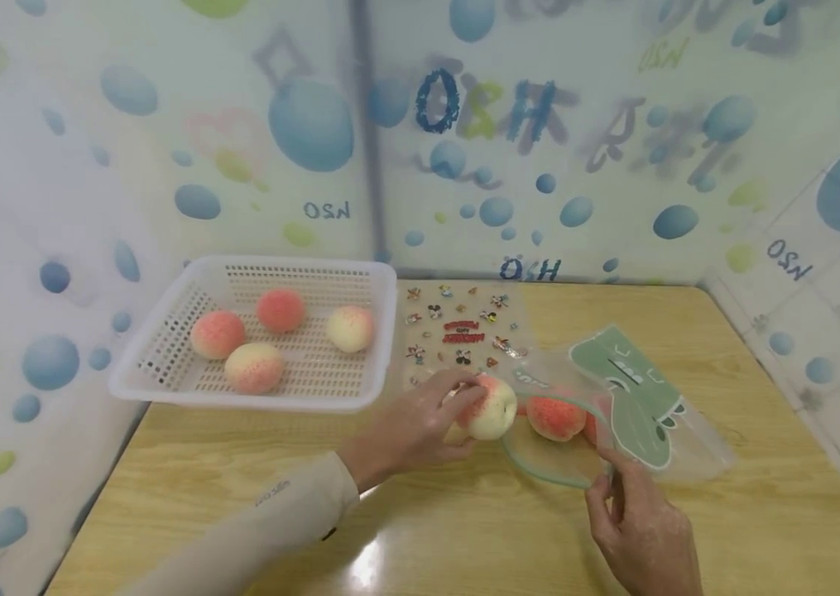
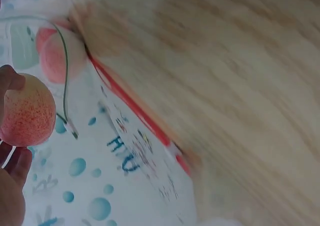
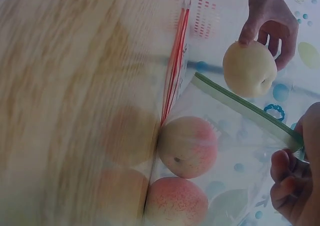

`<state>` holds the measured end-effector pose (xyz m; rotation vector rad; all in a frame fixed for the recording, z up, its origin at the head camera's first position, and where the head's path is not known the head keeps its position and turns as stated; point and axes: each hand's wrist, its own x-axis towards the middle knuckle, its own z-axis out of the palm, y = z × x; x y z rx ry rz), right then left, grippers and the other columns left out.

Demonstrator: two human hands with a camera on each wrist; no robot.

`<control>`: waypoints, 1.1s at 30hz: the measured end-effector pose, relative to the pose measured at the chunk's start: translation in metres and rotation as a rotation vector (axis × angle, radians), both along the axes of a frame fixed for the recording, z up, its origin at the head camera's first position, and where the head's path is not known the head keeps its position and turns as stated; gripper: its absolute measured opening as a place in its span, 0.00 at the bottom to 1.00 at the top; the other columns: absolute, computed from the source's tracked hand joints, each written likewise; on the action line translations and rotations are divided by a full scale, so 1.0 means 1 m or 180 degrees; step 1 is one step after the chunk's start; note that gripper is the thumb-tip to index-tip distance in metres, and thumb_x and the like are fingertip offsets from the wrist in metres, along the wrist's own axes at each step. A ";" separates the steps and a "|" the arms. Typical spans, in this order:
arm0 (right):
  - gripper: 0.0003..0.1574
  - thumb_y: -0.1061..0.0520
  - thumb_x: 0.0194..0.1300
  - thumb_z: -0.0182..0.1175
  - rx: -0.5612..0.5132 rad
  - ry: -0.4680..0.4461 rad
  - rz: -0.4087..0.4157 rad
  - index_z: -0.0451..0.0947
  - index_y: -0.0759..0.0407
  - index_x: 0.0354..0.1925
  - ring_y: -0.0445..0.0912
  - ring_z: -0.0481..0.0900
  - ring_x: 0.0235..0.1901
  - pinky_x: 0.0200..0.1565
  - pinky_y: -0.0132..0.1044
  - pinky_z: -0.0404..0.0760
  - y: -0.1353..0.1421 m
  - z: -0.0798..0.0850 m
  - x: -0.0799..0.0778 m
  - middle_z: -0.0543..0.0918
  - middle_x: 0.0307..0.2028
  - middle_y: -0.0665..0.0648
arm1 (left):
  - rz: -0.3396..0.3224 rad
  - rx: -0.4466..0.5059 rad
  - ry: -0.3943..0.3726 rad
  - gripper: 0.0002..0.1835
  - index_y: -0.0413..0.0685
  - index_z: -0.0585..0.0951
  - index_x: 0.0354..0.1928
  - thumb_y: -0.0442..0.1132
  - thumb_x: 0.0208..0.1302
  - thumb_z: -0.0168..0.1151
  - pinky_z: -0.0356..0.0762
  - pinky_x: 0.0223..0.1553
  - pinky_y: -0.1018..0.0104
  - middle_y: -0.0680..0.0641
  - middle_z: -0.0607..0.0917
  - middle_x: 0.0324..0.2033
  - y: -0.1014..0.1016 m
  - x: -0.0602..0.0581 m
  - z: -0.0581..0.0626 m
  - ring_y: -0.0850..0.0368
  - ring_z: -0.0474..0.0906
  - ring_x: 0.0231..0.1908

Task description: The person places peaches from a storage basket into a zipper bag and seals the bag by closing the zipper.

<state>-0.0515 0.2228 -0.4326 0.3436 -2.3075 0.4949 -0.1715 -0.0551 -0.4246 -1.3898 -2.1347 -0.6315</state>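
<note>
My left hand [image 1: 420, 418] grips a pale yellow and pink peach [image 1: 492, 408] just at the mouth of a clear zip bag [image 1: 549, 478]. The bag has a green rim and a green cartoon print. In the right wrist view the held peach [image 3: 250, 68] is above the bag's green zip edge [image 3: 245, 103], apart from it. My right hand [image 1: 639, 517] pinches the near right part of that rim, and the mouth gapes. Inside the bag lie a peach [image 1: 555, 416] and another peach [image 3: 176, 202], partly hidden in the head view.
A white plastic basket [image 1: 256, 403] at the back left holds several peaches, one of them a pale peach [image 1: 350, 329]. A flat clear bag [image 1: 457, 306] with cartoon figures and a red zip edge [image 2: 130, 103] lies behind my left hand. Patterned walls [image 1: 420, 207] border the wooden table [image 1: 315, 530].
</note>
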 end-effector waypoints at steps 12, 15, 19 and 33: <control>0.25 0.51 0.64 0.46 -0.0014 0.0032 0.0178 0.78 0.69 0.46 0.34 0.62 0.18 0.12 0.27 0.60 0.006 -0.011 0.000 0.69 0.22 0.48 | -0.0364 -0.0162 -0.0046 0.30 0.39 0.78 0.57 0.42 0.51 0.73 0.66 0.63 0.72 0.44 0.77 0.54 0.060 0.014 -0.016 0.54 0.74 0.56; 0.26 0.50 0.65 0.45 -0.0026 0.0011 0.0156 0.78 0.68 0.47 0.34 0.62 0.18 0.12 0.27 0.60 0.005 -0.011 0.000 0.70 0.22 0.47 | -0.0314 -0.0254 -0.0013 0.29 0.41 0.79 0.58 0.44 0.53 0.72 0.65 0.64 0.72 0.46 0.77 0.55 0.070 0.016 -0.018 0.54 0.73 0.56; 0.26 0.51 0.65 0.46 -0.0023 -0.0011 0.0180 0.78 0.68 0.48 0.33 0.62 0.17 0.12 0.26 0.60 0.003 -0.012 0.000 0.70 0.22 0.47 | -0.0051 -0.0441 0.0159 0.29 0.47 0.81 0.59 0.51 0.55 0.71 0.68 0.61 0.67 0.50 0.79 0.55 0.076 0.019 -0.022 0.55 0.73 0.56; 0.25 0.52 0.65 0.46 0.0019 -0.0001 0.0259 0.78 0.69 0.48 0.34 0.63 0.18 0.13 0.26 0.63 0.000 -0.015 0.001 0.70 0.23 0.47 | -0.0087 -0.0556 0.0296 0.22 0.57 0.79 0.61 0.37 0.65 0.60 0.69 0.36 0.74 0.53 0.74 0.38 0.090 0.022 -0.028 0.61 0.69 0.34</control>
